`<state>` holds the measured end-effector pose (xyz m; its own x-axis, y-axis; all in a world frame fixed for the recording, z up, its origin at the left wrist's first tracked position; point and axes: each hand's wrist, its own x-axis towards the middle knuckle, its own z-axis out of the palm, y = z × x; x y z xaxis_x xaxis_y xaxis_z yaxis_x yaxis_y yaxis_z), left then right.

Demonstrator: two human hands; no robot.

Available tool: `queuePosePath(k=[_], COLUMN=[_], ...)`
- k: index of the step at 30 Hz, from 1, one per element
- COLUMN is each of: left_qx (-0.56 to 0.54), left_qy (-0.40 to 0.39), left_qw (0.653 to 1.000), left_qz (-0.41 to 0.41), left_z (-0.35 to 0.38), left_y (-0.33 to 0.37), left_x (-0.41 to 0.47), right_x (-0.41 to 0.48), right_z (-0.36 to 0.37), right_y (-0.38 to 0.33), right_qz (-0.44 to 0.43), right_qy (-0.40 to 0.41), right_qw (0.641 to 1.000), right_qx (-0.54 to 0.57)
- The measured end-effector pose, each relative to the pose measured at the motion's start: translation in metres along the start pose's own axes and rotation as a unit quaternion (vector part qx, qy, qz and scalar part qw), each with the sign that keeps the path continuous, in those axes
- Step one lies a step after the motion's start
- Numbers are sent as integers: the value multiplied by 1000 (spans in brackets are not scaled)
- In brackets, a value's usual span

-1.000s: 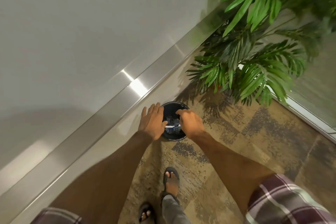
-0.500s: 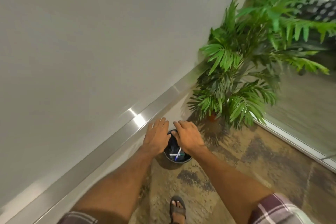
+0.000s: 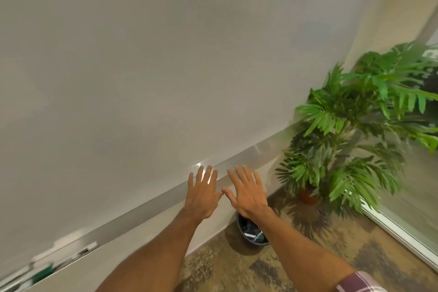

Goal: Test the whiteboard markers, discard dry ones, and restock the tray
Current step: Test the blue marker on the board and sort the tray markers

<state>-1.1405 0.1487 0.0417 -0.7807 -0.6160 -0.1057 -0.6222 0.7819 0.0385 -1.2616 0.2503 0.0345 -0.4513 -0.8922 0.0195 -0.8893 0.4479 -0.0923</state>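
My left hand (image 3: pixel 202 193) and my right hand (image 3: pixel 247 191) are both raised side by side in front of the silver marker tray (image 3: pixel 151 206) under the whiteboard (image 3: pixel 166 66). Fingers are spread and both hands hold nothing. Below my right wrist a small dark waste bin (image 3: pixel 251 232) stands on the floor, with discarded markers lying inside it. At the far left end of the tray lie several markers (image 3: pixel 45 270), one with a green cap, blurred.
A potted palm (image 3: pixel 350 149) in a brown pot (image 3: pixel 307 195) fills the corner to the right. A glass wall with a white base rail (image 3: pixel 403 239) runs along the right. Patterned carpet (image 3: pixel 260 270) covers the floor.
My view has lifted from the bin toward the whiteboard. Both hands rose from the bin's rim to tray height with fingers spread. The marker stays in the bin.
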Motion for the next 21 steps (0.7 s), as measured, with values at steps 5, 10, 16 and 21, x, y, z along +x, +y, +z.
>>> queuePosePath(k=[5,10,16,21], left_qx=[-7,-19,-17,-29], left_qy=[11,21,32,41], left_qw=[997,987,972,954], left_qz=[-81,-157,-232,-297], left_z=[0,2,14,21], left_y=[-29,-52,-79,-107], left_x=[-39,-88,-157,-213], right_x=[-1,-12,-35,-56], right_z=[-1,-4,0,4], right_y=[-32,-71,-128,-182], right_qz=[-77,-166,-250,-308], right_qy=[-12,-5,-7,-26], right_qw=[997,986,967,949], right_qx=[-10,14,43,58])
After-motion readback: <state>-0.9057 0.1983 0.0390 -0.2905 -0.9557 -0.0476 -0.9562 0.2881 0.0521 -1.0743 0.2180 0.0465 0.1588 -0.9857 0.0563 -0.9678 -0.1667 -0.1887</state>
